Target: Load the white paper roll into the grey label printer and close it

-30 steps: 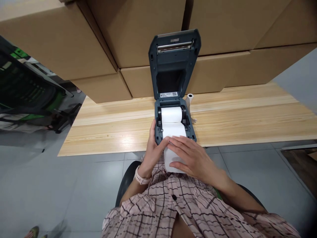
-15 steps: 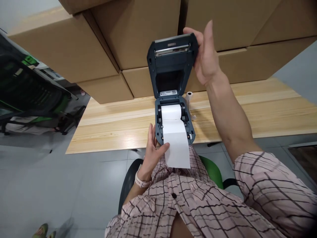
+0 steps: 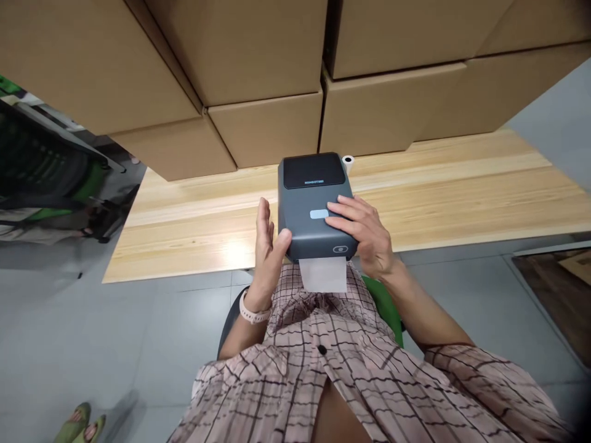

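A dark grey label printer (image 3: 305, 215) stands at the front edge of the wooden table with its lid down. From its front slot a strip of white label paper (image 3: 324, 275) hangs over the edge. My left hand (image 3: 270, 255) rests along the printer's left side, fingers stretched out and thumb at the front corner. On the lid's right part lies my right hand (image 3: 364, 234), its fingers spread flat across the top. The label roll inside is hidden by the lid.
Behind the printer, a small white paper roll (image 3: 348, 161) stands on the wooden table (image 3: 184, 227). Large cardboard boxes (image 3: 272, 132) are stacked along the table's back. An office chair (image 3: 41, 166) is at the left, and a person's feet in green slippers (image 3: 76, 424) show at lower left.
The printer's lid has come down from upright to shut, with my right hand now flat on it. My left thumb has moved off the paper to the printer's corner.
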Tool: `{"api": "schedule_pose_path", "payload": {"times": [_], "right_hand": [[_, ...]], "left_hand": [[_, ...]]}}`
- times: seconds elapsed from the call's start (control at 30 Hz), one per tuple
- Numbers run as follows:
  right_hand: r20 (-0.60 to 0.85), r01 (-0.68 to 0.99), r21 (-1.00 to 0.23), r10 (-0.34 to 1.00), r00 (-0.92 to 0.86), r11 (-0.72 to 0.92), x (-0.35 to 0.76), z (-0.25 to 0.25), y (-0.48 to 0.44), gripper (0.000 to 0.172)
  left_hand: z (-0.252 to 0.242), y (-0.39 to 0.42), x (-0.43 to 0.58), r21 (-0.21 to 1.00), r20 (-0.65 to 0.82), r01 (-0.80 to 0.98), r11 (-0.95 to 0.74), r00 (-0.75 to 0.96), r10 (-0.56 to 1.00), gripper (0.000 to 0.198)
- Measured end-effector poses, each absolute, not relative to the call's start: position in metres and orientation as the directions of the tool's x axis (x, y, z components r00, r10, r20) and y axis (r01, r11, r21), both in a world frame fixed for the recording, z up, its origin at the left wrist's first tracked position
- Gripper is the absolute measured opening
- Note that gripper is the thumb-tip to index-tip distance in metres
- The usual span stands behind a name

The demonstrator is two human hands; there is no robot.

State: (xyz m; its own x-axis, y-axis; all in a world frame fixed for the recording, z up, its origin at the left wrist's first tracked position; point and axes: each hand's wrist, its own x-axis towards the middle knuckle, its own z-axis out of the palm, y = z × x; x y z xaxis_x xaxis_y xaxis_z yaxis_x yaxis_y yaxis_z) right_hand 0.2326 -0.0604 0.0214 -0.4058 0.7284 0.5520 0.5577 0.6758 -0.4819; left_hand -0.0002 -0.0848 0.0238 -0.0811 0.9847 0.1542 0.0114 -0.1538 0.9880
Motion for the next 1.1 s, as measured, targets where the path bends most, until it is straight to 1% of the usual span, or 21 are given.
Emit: {"api": "schedule_pose_path", "payload": {"times": [0.17,0.23,0.33,0.47,0.6,0.63,0.7,0.73,0.77,0.8,0.83,0.9,0.93,0.97,1.03,1.1], "right_hand": [[0.579,0.579,-0.449,0.715,-0.392,0.68,0.231,0.009,-0.065,0.071],[0.625,0.552,-0.455,0.692,-0.361,0.699,0.229,0.002,-0.067,0.064],[0.726,0.466,-0.472,0.63,-0.276,0.748,0.223,-0.007,-0.066,0.054],[0.825,0.368,-0.466,0.545,-0.147,0.804,0.214,-0.014,-0.06,0.049],[0.834,0.353,-0.458,0.532,-0.145,0.816,0.211,-0.014,-0.057,0.047],[0.831,0.35,-0.463,0.536,-0.149,0.814,0.211,-0.012,-0.057,0.047],[0.822,0.34,-0.479,0.549,-0.15,0.81,0.21,-0.009,-0.059,0.047],[0.818,0.332,-0.488,0.556,-0.146,0.807,0.21,-0.008,-0.06,0.047],[0.815,0.325,-0.498,0.562,-0.142,0.804,0.21,-0.007,-0.06,0.047],[0.812,0.319,-0.507,0.568,-0.134,0.801,0.209,-0.006,-0.061,0.046],[0.809,0.315,-0.517,0.574,-0.124,0.796,0.208,-0.006,-0.061,0.046],[0.801,0.317,-0.533,0.588,-0.111,0.785,0.207,-0.005,-0.062,0.045],[0.795,0.321,-0.54,0.597,-0.108,0.778,0.207,-0.005,-0.062,0.045],[0.79,0.326,-0.545,0.603,-0.108,0.772,0.207,-0.004,-0.062,0.045],[0.781,0.332,-0.553,0.614,-0.115,0.764,0.207,-0.002,-0.063,0.045],[0.776,0.34,-0.55,0.617,-0.129,0.763,0.208,0.001,-0.064,0.044]], "left_hand": [[0.02,-0.085,0.01,0.987,0.154,0.053,-0.149,-0.091,0.984,0.079],[0.016,-0.087,0.011,0.987,0.155,0.047,-0.151,-0.083,0.984,0.079],[0.011,-0.088,0.012,0.986,0.167,0.011,-0.167,-0.062,0.984,0.076],[0.008,-0.083,0.014,0.969,0.248,0.034,-0.246,-0.074,0.966,0.076],[0.004,-0.087,0.011,0.974,0.227,0.032,-0.225,-0.081,0.971,0.077],[0.001,-0.093,0.011,0.977,0.215,0.026,-0.213,-0.115,0.97,0.078],[-0.007,-0.112,0.013,0.978,0.207,0.024,-0.208,-0.26,0.943,0.076],[-0.012,-0.124,0.015,0.978,0.205,0.03,-0.207,-0.349,0.915,0.068],[-0.016,-0.136,0.017,0.977,0.202,0.031,-0.211,-0.448,0.871,0.053],[-0.019,-0.147,0.02,0.985,0.162,0.023,-0.171,-0.458,0.874,0.041],[-0.02,-0.157,0.023,0.996,0.09,0.006,-0.094,-0.375,0.923,0.039],[-0.017,-0.169,0.03,0.994,-0.112,-0.028,0.11,-0.13,0.985,0.046],[-0.013,-0.172,0.032,0.978,-0.204,-0.039,0.203,-0.013,0.979,0.049],[-0.008,-0.173,0.034,0.961,-0.269,-0.052,0.273,0.067,0.961,0.051],[0.002,-0.172,0.036,0.937,-0.323,-0.085,0.337,0.147,0.935,0.054],[0.008,-0.17,0.035,0.937,-0.317,-0.094,0.338,0.183,0.931,0.054]]}}
